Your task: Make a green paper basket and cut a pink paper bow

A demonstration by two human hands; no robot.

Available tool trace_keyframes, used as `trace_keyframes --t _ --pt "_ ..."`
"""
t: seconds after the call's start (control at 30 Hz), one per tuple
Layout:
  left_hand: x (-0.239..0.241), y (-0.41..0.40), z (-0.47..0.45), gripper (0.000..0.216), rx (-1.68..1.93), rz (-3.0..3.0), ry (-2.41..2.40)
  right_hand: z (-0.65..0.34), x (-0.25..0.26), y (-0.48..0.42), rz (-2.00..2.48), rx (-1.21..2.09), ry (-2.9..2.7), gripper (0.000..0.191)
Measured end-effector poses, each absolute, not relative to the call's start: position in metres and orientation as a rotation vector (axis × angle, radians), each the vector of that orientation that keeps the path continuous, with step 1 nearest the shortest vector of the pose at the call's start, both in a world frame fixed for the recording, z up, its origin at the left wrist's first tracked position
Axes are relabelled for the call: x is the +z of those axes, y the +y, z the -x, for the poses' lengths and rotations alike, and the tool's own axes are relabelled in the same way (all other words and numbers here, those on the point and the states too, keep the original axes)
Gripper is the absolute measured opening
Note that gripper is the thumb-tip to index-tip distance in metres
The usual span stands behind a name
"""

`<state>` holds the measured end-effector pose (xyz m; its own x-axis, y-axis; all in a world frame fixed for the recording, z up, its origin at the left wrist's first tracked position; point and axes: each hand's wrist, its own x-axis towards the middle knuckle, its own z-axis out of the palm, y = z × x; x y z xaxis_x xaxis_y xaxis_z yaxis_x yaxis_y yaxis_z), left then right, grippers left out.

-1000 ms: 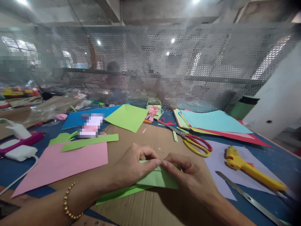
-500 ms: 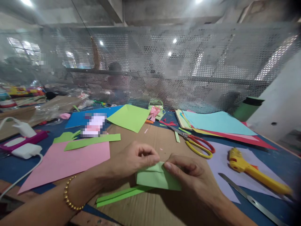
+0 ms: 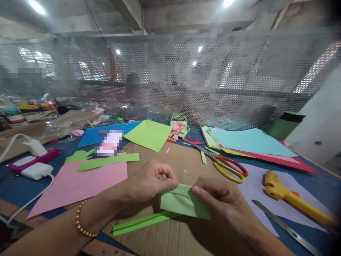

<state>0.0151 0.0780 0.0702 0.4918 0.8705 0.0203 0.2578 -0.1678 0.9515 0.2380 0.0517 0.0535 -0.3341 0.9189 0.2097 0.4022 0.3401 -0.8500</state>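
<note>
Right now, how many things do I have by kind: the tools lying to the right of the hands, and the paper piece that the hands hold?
Scissors with red and yellow handles: 1
Yellow plastic cutter: 1
Long steel ruler: 1
Folded light green paper, pinched between the left hand and the right hand: 1
Total: 4
</note>
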Motion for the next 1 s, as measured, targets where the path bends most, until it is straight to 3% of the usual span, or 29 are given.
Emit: trace_keyframes --t 0.23,0.6,1.0 --pt "0.073 0.075 -0.009 0.017 0.657 -1.481 0.919 -0.243 0.048 0.053 1.132 0.960 -1.884 0.042" --pt "0.080 0.079 -0.005 0.016 0.703 -1.815 1.083 -0.244 0.052 0.054 1.184 0.931 -1.877 0.043" --pt "0.067 0.073 -0.022 0.023 0.697 -1.793 0.911 -0.237 0.053 0.051 1.186 0.922 -1.880 0.043"
